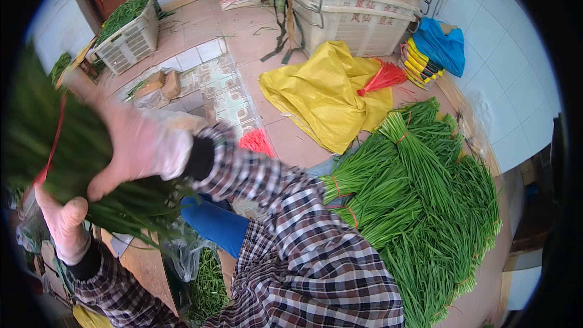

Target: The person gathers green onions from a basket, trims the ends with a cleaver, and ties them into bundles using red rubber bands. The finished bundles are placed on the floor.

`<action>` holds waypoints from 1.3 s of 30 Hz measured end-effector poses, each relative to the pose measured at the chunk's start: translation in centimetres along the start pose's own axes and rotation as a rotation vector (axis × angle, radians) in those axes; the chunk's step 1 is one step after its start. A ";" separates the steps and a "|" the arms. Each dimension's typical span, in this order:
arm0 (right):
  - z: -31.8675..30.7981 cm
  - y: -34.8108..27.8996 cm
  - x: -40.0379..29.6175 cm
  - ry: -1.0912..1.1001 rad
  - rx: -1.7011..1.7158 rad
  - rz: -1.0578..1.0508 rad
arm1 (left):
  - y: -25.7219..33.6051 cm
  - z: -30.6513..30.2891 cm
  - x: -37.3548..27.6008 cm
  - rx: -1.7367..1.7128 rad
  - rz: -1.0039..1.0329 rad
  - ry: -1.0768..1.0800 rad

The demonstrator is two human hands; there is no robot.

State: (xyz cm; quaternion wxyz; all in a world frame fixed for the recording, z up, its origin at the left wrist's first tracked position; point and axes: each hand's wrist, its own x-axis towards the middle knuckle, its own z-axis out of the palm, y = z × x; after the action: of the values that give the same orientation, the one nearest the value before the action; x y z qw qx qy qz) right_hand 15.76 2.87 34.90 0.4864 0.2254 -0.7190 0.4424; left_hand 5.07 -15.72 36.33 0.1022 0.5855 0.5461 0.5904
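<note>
At the left, a blurred bundle of garlic chives (pixel 32 132) hangs in front of me with a thin red tie (pixel 56 139) across it. My left hand (pixel 68 221) is at its lower edge, thumb and fingers at the red tie. Spread around the bundle's right side is my right hand (pixel 132 139), its fingertips blurred. Both wrists carry pale glove cuffs under plaid sleeves. Part of the bundle runs out of view or behind my hands. On my right lies a large pile of tied chive bundles (pixel 423 205).
A yellow plastic sheet (pixel 323 91) lies on the tiled floor with red ties (pixel 385 76) on it. Stacked white crates (pixel 355 27) bear writing. Another crate (pixel 127 45) holds greens. Two bricks (pixel 159 85) and more red ties (pixel 256 141) lie ahead. Loose greens (pixel 207 287) are below.
</note>
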 end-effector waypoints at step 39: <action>-43.8 -24.6 -49.7 0.437 -1.210 1.862 | -14.9 7.5 -28.7 -0.505 -0.959 0.636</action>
State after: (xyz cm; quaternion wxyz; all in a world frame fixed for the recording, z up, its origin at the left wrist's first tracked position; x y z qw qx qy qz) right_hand 77.40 22.61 6.38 0.1120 -0.7523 -0.6025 0.2418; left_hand 11.77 -27.92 6.13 0.3234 0.0288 0.5954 0.7349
